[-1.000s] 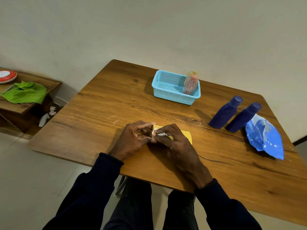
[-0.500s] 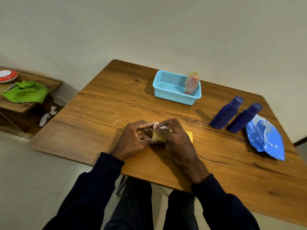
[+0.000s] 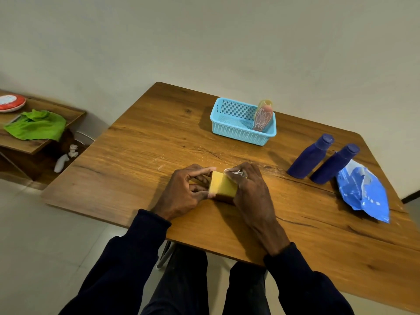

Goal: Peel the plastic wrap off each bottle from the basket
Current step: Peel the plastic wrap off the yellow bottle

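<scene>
Since half a second ago I have tipped the yellow bottle point(image 3: 222, 186) up off its flat side, so its broad yellow face now turns toward me, and my right hand point(image 3: 250, 192) has slid further over its right end. The bottle sits on the wooden table point(image 3: 136, 160) near its front edge, between my two hands.

My left hand point(image 3: 184, 194) pinches the bottle's left end, forefinger stretched along the upper edge and thumb at the lower corner, the other fingers curled behind. My right hand's fingers are curled over the top and right side, gripping it, with the fingertips on a small whitish bit point(image 3: 235, 172) at the upper edge; I cannot tell whether that is wrap or cap.

At the far side of the table stands the light blue basket point(image 3: 234, 133), with one pinkish wrapped bottle point(image 3: 263, 117) leaning upright in its right corner. To my right two dark blue bottles point(image 3: 310, 160) point(image 3: 334, 163) stand side by side, and crumpled blue plastic wrap point(image 3: 363, 194) lies just beside them. Off to the left, a low wooden shelf point(image 3: 68, 114) carries a green cloth point(image 3: 36, 125) and a red-and-white disc point(image 3: 11, 103).
</scene>
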